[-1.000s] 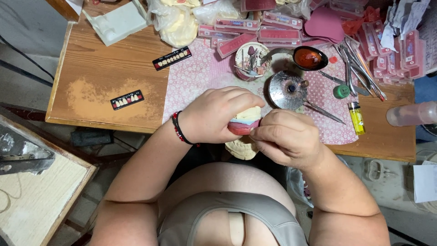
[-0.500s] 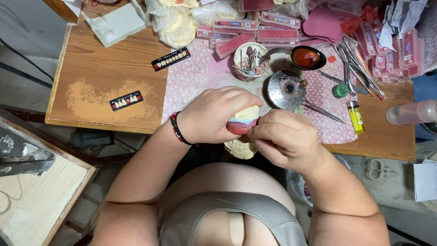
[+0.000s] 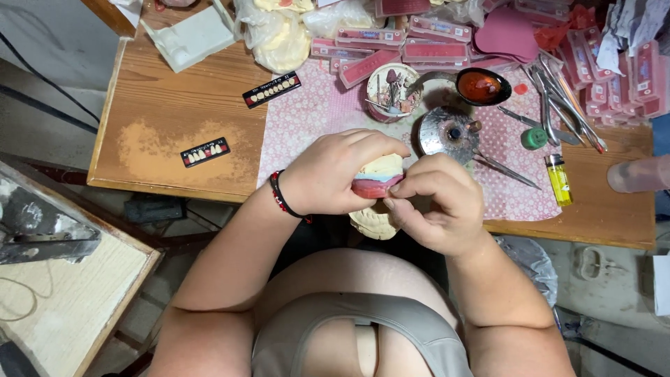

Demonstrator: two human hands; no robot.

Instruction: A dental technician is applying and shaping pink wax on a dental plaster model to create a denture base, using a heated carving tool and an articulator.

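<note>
My left hand (image 3: 335,174) grips a cream plaster dental cast (image 3: 380,167) with a pink wax rim (image 3: 373,187) on it, held over the front edge of the wooden table (image 3: 167,119). My right hand (image 3: 436,202) has its fingers closed against the wax rim from the right; whether it pinches a small piece or a tool is hidden. A second cream plaster cast (image 3: 373,223) shows just below the hands. A red and black bead bracelet (image 3: 281,197) sits on my left wrist.
On the pink patterned cloth (image 3: 314,119) stand a round metal burner (image 3: 447,131), a cup of tools (image 3: 392,91), a spoon of red wax (image 3: 480,86), metal instruments (image 3: 558,105), a yellow lighter (image 3: 558,179). Two black tooth cards (image 3: 204,151) lie left. Pink trays (image 3: 433,42) crowd the back.
Both hands stay at the cast in nearly the same place; my right fingers have shifted slightly along the pink wax rim.
</note>
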